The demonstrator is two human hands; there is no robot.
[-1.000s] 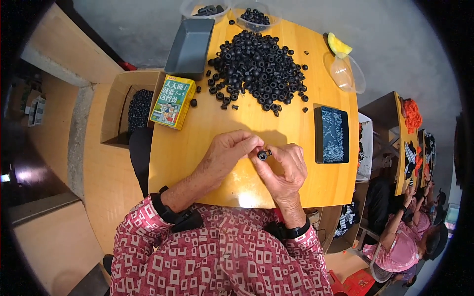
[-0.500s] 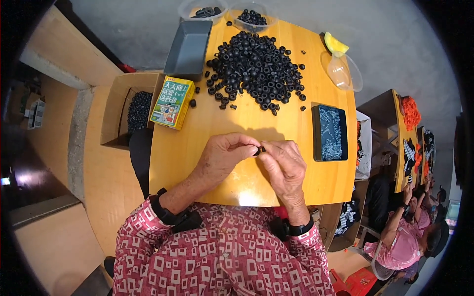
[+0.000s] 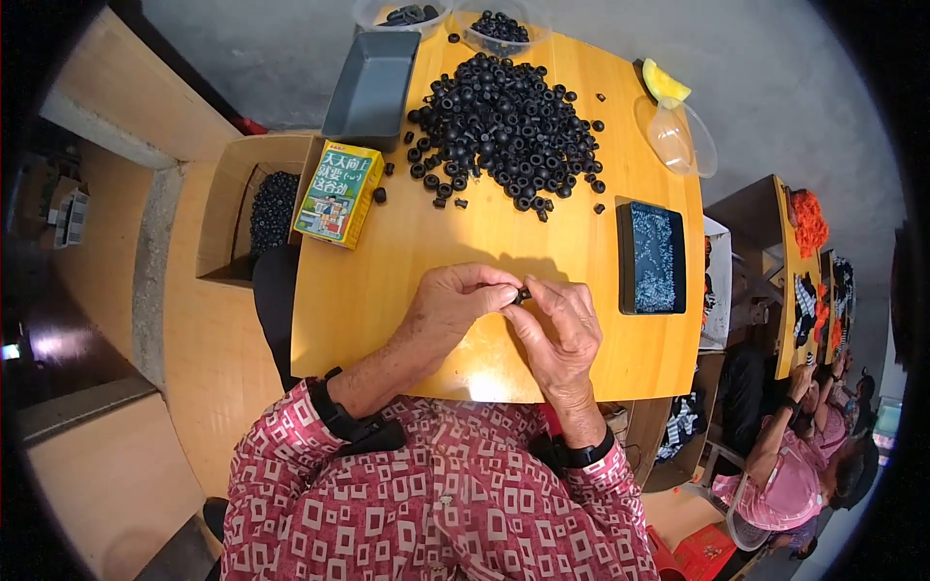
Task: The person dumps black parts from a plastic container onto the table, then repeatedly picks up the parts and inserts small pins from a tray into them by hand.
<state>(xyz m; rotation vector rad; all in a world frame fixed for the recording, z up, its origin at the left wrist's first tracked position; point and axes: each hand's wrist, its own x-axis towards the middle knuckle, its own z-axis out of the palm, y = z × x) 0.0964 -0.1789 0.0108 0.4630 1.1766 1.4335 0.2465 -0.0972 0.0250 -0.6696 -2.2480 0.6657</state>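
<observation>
Both my hands meet over the near middle of the wooden table. Between their fingertips is a small black part, mostly covered by the fingers. My left hand pinches it from the left with thumb and forefinger. From the right, thumb and fingers of my right hand close on the same part. Beyond the hands lies a heap of small black round hollow parts, with some strays around its edge. A dark tray of tiny pale pieces stands to the right of my right hand.
At the back left are a grey tray and a green-yellow box. Two clear tubs, one a tub of black parts, stand at the far edge. A cardboard carton is left of the table. Another person works at the right.
My hands have shifted slightly right together, and the small black part has turned a little between the fingertips. The view has also moved slightly.
</observation>
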